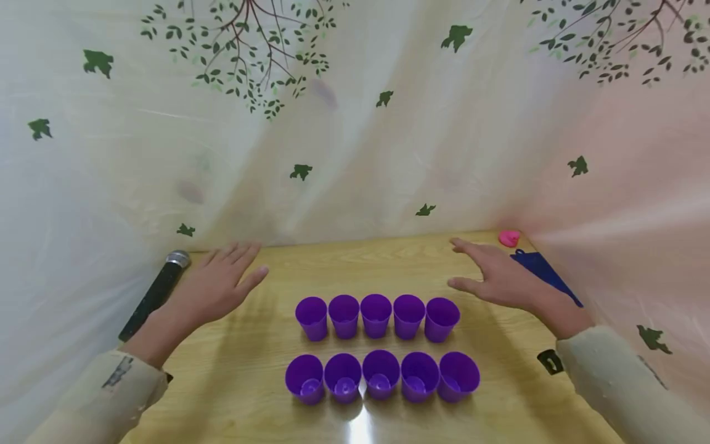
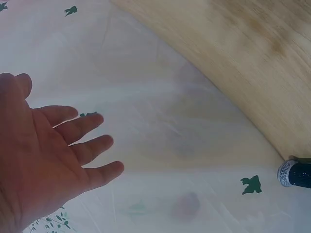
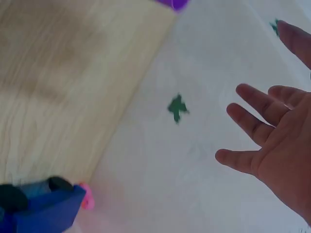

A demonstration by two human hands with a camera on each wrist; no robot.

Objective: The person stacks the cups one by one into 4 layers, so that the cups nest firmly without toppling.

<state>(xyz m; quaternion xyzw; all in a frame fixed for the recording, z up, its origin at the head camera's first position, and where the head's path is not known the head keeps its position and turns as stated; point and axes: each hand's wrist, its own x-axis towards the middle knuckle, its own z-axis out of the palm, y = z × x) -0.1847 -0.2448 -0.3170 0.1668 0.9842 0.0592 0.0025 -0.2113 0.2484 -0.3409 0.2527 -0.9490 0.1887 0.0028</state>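
Observation:
Two rows of purple cups stand upright on the wooden table in the head view, a back row [image 1: 376, 317] and a front row [image 1: 381, 376]. My left hand [image 1: 219, 287] is held over the table to the left of the cups, fingers spread, holding nothing; its palm and fingers also show in the left wrist view [image 2: 53, 155]. To the right of the back row, my right hand [image 1: 499, 274] hovers with thumb and fingers apart and nothing in it. Neither hand touches a cup. The insides of the front cups look bare.
A black microphone [image 1: 158, 293] with a silver head lies at the table's left edge. On the right are a dark blue item [image 1: 546, 274], perhaps a bag or box, and a small pink object [image 1: 509, 238]. A pale curtain [image 1: 355, 142] with leaf prints hangs behind the table.

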